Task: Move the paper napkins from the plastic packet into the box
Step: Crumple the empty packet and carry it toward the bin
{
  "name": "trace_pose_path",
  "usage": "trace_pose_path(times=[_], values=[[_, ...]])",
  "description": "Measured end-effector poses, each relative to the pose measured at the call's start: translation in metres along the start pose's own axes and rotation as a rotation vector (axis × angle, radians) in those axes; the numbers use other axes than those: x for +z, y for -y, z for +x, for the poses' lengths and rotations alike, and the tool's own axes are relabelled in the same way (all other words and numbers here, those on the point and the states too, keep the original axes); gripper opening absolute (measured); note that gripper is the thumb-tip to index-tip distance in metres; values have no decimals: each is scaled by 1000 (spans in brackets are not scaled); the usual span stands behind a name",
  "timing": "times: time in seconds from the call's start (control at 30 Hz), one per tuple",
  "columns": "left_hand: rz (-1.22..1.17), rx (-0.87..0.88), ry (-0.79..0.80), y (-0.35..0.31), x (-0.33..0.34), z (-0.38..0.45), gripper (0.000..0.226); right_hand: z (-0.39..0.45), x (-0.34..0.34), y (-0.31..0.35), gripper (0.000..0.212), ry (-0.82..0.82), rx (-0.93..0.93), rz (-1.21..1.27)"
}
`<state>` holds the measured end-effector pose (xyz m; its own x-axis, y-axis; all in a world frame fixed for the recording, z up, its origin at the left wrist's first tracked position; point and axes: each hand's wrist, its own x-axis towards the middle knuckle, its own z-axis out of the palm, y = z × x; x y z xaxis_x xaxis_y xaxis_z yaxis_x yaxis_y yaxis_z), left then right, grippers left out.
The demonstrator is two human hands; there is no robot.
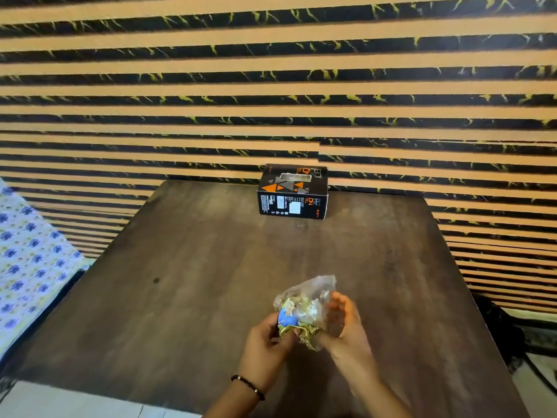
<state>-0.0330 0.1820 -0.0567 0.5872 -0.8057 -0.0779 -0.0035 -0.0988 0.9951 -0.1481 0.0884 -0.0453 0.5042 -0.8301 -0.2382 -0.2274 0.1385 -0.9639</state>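
A crumpled clear plastic packet (307, 306) with a gold and blue print is held above the near part of the wooden table (196, 282). My left hand (268, 336) pinches its lower left corner. My right hand (343, 321) grips its right side, fingers curled against the plastic. I cannot make out any napkins inside the packet. A black box (293, 193) with orange triangles stands at the table's far edge against the wall, with a rectangular opening in its top showing something pale inside.
A wall of orange and black stripes (271, 86) rises right behind the table. A cloth with blue flowers (27, 267) lies to the left of the table. Dark items sit on the floor at the right (512, 336).
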Motion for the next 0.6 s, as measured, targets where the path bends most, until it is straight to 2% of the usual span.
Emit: trace_pose_path(times=[0.07, 0.1, 0.17, 0.23, 0.3, 0.37, 0.43, 0.47, 0.5, 0.6], values=[[-33, -30, 94, -2, -5, -12, 22, -11, -3, -1, 101, 92, 59, 25], [-54, -50, 152, -3, -8, -20, 20, -17, -4, -3, 102, 155, 99, 66], [-42, -63, 209, -3, -12, -32, 23, -27, -2, -10, 78, 213, 164, 141], [10, -40, 117, 1, -15, -39, 26, -34, 3, -13, 53, 216, 170, 119], [45, -27, -25, 5, -18, -45, 31, -39, 9, -18, 47, 184, 139, 28], [21, -40, -68, 5, -16, -49, 46, -43, 10, -23, 46, 126, 90, -85], [58, -16, 16, 0, -16, -52, 63, -44, 10, -29, 42, 103, 37, -176], [108, 12, 124, -6, -16, -57, 68, -54, 8, -29, 42, 57, 15, -195], [148, 27, 213, -8, -16, -58, 68, -57, 7, -28, 41, 46, 3, -196], [211, 23, 364, -11, -24, -68, 52, -82, 8, -19, 46, 35, -23, -153]])
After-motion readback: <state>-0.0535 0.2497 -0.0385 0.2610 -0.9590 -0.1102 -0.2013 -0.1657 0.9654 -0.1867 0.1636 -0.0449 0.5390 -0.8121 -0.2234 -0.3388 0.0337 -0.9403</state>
